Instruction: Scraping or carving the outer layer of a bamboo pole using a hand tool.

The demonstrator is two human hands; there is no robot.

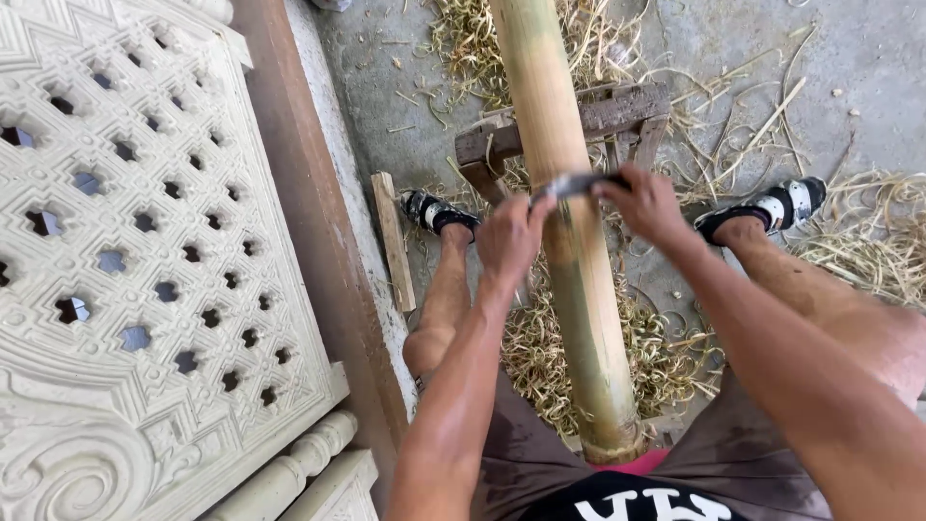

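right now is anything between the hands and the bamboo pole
Only the blade. The left hand and right hand grip its two ends, holding it flat across the bamboo pole, touching it. Nothing else visible lies between.

The bamboo pole (569, 222) runs down the middle between both legs, and the wooden rest (617, 111) crosses under it, blocking any way beneath at that spot. To the left, the carved white panel (135, 251) and its brown beam (309, 212) wall off that side, with a loose wood strip (394, 241) lying along it. Room lies to the right over the concrete floor (868, 58), though shavings (868, 251) litter it.
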